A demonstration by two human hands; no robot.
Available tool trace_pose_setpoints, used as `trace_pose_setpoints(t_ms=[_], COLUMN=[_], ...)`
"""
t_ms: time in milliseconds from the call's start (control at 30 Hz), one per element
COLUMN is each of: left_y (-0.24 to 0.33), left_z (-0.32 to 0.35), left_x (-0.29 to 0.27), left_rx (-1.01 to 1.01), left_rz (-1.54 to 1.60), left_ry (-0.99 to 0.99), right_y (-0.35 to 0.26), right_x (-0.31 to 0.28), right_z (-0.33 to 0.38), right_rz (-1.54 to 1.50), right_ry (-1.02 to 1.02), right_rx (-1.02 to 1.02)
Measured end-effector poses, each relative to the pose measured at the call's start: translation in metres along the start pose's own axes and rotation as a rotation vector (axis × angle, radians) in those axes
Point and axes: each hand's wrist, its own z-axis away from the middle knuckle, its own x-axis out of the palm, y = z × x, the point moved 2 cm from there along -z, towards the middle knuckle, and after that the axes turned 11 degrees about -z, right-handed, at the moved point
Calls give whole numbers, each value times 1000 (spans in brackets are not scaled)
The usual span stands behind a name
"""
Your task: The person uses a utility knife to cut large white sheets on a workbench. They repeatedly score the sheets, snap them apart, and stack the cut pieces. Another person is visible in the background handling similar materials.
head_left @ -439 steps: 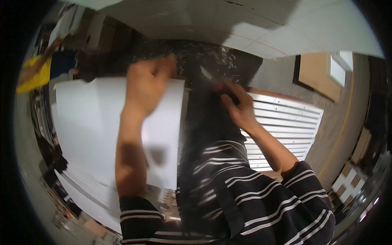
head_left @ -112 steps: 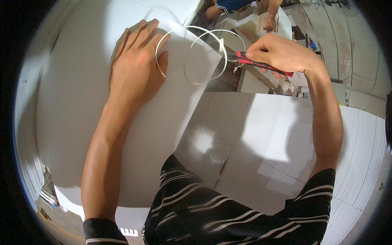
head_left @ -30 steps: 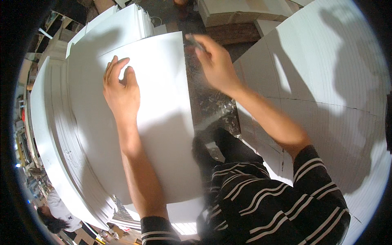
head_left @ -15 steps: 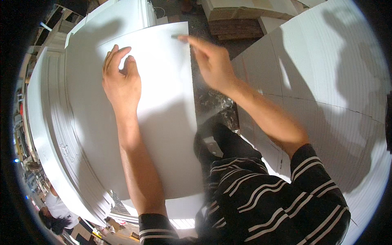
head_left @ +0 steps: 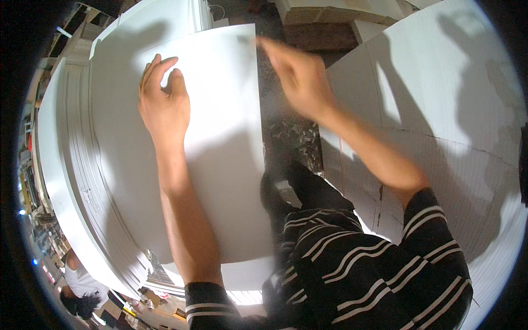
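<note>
Left hand (head_left: pixel 164 103) loosely curved, unclenched, over white panel (head_left: pixel 225 104); right hand (head_left: pixel 306 82) blurred, grip unclear.

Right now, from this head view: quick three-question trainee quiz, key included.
1. Which hand looks motion-blurred: the left hand or the right hand?
2. True or false: the left hand is clenched into a tight fist.
3. The right hand is nearest which corner of the white panel: (a) near left, (b) far right, (c) far left?

Key: 1. right hand; 2. false, it is loosely curled, with a gap showing; 3. b.
</note>
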Motion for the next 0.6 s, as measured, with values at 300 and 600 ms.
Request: trace_pose_setpoints(t_ms=[300,600], left_y=[-9,-45], left_z=[-2,-16], left_x=[6,29], left_rx=[42,129], left_rz=[27,100], left_ry=[56,-25], right_y=[-55,-122], right_x=[29,45], right_z=[68,138], right_rz=[70,39], right_ry=[-61,-134], right_rx=[-2,114])
